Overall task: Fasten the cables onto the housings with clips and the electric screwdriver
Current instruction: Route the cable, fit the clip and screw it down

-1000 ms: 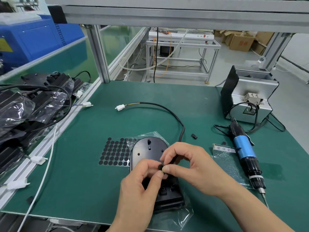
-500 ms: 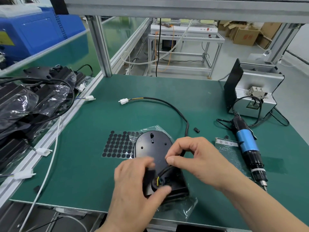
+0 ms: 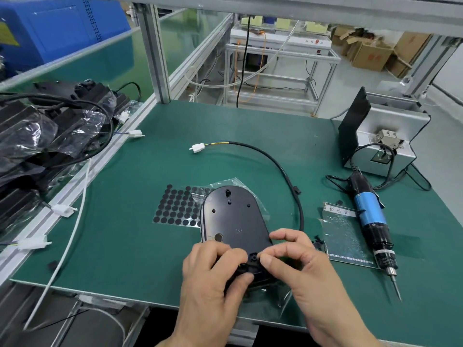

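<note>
On green mat (image 3: 125, 196), left hand (image 3: 210, 279) and right hand (image 3: 305, 269) pinch near end of housing (image 3: 233, 216), perhaps cable (image 3: 280, 164).

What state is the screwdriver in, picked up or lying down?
Lying down: the screwdriver rests flat on the table; the left hand and right hand hold the housing.

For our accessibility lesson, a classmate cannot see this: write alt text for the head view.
A left hand and right hand grip the near end of a black housing on a green bench, a small clip between them. Its cable loops away; a blue electric screwdriver lies at right.
</note>
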Tool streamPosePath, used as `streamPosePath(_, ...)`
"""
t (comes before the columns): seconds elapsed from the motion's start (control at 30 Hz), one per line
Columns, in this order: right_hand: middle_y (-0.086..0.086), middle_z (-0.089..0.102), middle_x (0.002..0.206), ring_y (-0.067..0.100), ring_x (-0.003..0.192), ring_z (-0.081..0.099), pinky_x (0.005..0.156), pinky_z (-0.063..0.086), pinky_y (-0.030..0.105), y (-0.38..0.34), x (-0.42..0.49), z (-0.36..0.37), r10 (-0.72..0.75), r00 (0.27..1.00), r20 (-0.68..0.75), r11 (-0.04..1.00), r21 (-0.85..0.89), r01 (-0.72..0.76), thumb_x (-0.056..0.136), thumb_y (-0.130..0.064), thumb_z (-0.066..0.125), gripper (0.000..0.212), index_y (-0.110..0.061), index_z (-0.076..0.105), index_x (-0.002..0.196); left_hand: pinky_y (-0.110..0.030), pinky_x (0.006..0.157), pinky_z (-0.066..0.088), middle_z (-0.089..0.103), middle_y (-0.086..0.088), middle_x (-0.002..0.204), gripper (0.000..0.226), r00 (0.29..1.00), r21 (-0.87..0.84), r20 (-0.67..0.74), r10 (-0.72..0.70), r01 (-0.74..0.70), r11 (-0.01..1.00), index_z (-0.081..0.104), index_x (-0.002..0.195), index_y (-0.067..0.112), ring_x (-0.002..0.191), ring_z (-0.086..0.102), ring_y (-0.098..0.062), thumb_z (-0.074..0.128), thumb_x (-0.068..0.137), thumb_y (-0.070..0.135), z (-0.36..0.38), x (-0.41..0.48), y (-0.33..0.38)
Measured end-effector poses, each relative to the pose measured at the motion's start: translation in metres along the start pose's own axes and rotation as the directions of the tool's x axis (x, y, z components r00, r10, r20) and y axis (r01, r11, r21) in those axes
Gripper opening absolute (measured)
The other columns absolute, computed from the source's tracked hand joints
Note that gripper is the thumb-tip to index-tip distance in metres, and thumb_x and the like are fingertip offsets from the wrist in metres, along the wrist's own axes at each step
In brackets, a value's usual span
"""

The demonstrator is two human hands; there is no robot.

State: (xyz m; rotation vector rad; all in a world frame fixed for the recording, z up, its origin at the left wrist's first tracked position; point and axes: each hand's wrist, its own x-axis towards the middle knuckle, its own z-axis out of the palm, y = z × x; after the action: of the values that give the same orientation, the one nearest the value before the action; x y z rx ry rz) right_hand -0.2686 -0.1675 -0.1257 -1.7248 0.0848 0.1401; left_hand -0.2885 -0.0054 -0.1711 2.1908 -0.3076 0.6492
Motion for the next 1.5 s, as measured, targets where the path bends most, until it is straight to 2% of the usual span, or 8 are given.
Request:
streamPosePath(0.17, -0.020, 0.060, 0.102, 0.011, 0.111, 0.058, 0.108, 0.040, 0.049, 0.000, 0.002, 0.008, -0.052, 0.997, -0.058, 0.998, 0.025, 0.054, 0.078, -0.007, 0.079, 0.011, -0.018, 0.080, 0.075, -0.043, 0.076, 0.048, 0.051, 0.020, 0.095, 0.014, 0.999, -0.055, -0.012, -0.052, 0.051, 0.997, 0.058, 0.094, 0.035, 0.093, 0.051, -0.009, 0.065, 0.082, 0.040, -0.001, 0.000, 0.002)
streamPosePath(0.33, -0.017, 0.061, 0.096, 0.006, 0.100, 0.061, 0.098, 0.045, 0.037, 0.004, 0.005, 0.010, -0.006, 0.998, -0.065, 0.995, 0.096, 0.012, 0.071, -0.015, 0.080, 0.003, -0.013, 0.079, 0.073, -0.035, 0.083, 0.041, 0.053, 0.020, 0.091, 0.020, 0.994, -0.050, -0.001, -0.109, 0.109, 0.993, 0.053, 0.092, 0.038, 0.093, 0.050, -0.002, 0.064, 0.076, 0.044, -0.002, 0.002, 0.002)
streamPosePath(0.47, -0.013, 0.061, 0.094, 0.002, 0.092, 0.061, 0.089, 0.043, 0.027, 0.004, 0.004, 0.010, 0.045, 0.997, -0.057, 0.985, 0.171, -0.034, 0.059, -0.030, 0.078, 0.025, -0.009, 0.078, 0.072, -0.031, 0.086, 0.035, 0.055, 0.018, 0.090, 0.021, 0.995, -0.036, -0.006, -0.104, 0.104, 0.994, 0.051, 0.092, 0.038, 0.097, 0.049, 0.002, 0.063, 0.076, 0.042, 0.001, 0.000, 0.001)
streamPosePath(0.6, -0.007, 0.061, 0.097, 0.005, 0.093, 0.061, 0.093, 0.045, 0.033, 0.001, 0.003, 0.013, 0.034, 0.997, -0.073, 0.993, 0.113, -0.025, 0.069, -0.011, 0.081, 0.005, -0.011, 0.077, 0.067, -0.033, 0.087, 0.036, 0.055, 0.017, 0.090, 0.020, 0.996, -0.042, -0.007, -0.088, 0.088, 0.995, 0.051, 0.092, 0.037, 0.096, 0.052, -0.003, 0.063, 0.077, 0.040, 0.002, -0.001, 0.000)
streamPosePath(0.73, 0.001, 0.060, 0.102, 0.011, 0.100, 0.059, 0.101, 0.042, 0.043, -0.004, 0.005, 0.017, 0.010, 0.995, -0.102, 1.000, 0.021, -0.008, 0.074, -0.002, 0.076, 0.017, -0.015, 0.075, 0.064, -0.037, 0.089, 0.038, 0.055, 0.016, 0.088, 0.016, 0.992, -0.094, -0.012, -0.126, 0.124, 0.988, 0.057, 0.086, 0.030, 0.092, 0.055, -0.008, 0.065, 0.077, 0.041, 0.001, 0.003, 0.003)
streamPosePath(1.0, -0.010, 0.059, 0.117, -0.002, 0.110, 0.056, 0.097, 0.041, 0.029, -0.011, 0.006, 0.025, 0.076, 0.994, -0.083, 0.993, 0.099, -0.068, 0.075, 0.002, 0.076, 0.023, -0.017, 0.069, 0.063, -0.026, 0.117, 0.023, 0.063, 0.021, 0.093, 0.019, 0.984, -0.221, 0.089, -0.155, 0.172, 0.960, 0.060, 0.096, 0.036, 0.093, 0.063, -0.001, 0.067, 0.078, 0.034, 0.002, 0.015, 0.008)
streamPosePath(1.3, -0.012, 0.067, 0.117, 0.010, 0.106, 0.063, 0.079, 0.045, 0.024, -0.013, 0.010, 0.014, 0.176, 0.984, 0.028, 0.946, 0.271, -0.177, 0.067, 0.000, 0.082, 0.022, -0.019, 0.071, 0.068, -0.034, 0.081, 0.048, 0.061, 0.011, 0.083, 0.016, 0.969, -0.229, 0.037, -0.243, 0.245, 0.942, 0.070, 0.080, 0.032, 0.089, 0.061, -0.018, 0.071, 0.074, 0.047, 0.004, 0.016, 0.011)
streamPosePath(1.5, -0.001, 0.069, 0.105, 0.001, 0.083, 0.064, 0.066, 0.047, 0.012, -0.015, 0.009, 0.008, 0.172, 0.984, 0.043, 0.970, 0.166, -0.177, 0.076, 0.011, 0.071, 0.028, -0.017, 0.070, 0.074, -0.017, 0.109, 0.033, 0.064, 0.012, 0.085, 0.015, 0.969, -0.250, 0.034, -0.245, 0.246, 0.936, 0.073, 0.081, 0.036, 0.090, 0.065, -0.020, 0.071, 0.069, 0.044, 0.007, 0.016, 0.010)
